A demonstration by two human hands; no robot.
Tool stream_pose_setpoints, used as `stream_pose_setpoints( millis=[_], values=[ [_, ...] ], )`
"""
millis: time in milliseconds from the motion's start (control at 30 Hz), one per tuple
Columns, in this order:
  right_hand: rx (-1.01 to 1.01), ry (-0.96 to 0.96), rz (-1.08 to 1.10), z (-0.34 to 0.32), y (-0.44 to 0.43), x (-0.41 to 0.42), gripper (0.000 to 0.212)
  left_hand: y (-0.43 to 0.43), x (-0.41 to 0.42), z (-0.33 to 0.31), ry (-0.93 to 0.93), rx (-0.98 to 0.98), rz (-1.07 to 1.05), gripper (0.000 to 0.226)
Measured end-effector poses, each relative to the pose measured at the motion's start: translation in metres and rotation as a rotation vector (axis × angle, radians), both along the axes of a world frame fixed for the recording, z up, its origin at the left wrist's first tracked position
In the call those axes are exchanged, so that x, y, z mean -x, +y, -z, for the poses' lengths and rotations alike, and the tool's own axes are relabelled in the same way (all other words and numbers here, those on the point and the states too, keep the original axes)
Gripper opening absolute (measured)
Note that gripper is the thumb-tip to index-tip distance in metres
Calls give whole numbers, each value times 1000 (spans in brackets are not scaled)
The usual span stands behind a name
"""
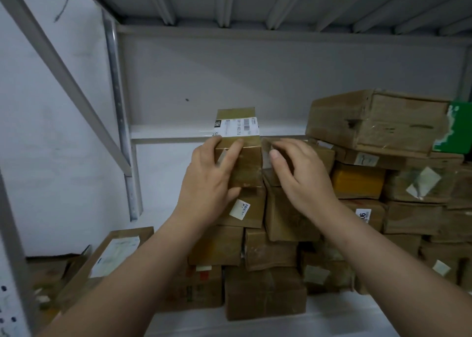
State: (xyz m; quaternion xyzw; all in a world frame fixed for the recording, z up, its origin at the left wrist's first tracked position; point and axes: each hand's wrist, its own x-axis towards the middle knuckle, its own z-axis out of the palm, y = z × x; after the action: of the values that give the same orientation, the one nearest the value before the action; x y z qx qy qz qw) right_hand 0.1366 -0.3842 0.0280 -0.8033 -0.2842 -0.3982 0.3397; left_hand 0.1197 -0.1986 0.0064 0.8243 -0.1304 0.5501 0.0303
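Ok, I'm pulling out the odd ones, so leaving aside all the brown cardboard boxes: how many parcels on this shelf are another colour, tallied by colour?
Yellow parcel: 1
Green package: 1
Total: 2

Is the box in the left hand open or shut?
Shut: tape wraps the box, a label on top; the left hand grips it.

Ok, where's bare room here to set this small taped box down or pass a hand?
Bare shelf shows as the front strip before the bottom boxes. Open space lies between the stack and the upright post, above the flat box, and above the small taped box, left of the big top box. Right of the right hand, parcels are packed tight.
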Motion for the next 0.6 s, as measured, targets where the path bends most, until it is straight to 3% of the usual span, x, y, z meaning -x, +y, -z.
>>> stream_pose_setpoints(
  millis=[100, 200, 300, 433, 600],
  values=[
    [-155, 152, -267, -5, 20, 22, 61, 8, 12, 4, -116, 75, 111, 95],
    [-356, 454, -518, -11, 43, 37, 71, 14, 24, 8, -146, 106, 171, 92],
    [-511, 637, -567, -12, 59, 40, 64, 22, 33, 14, -115, 87, 159, 90],
    [-650, 718, -597, -3, 72, 39, 44, 36, 47, 20, -12, 64, 251, 72],
    [-643, 664, -626, 8, 75, 40, 31, 48, 73, 11, 230, 527, 548, 43]
  ],
)
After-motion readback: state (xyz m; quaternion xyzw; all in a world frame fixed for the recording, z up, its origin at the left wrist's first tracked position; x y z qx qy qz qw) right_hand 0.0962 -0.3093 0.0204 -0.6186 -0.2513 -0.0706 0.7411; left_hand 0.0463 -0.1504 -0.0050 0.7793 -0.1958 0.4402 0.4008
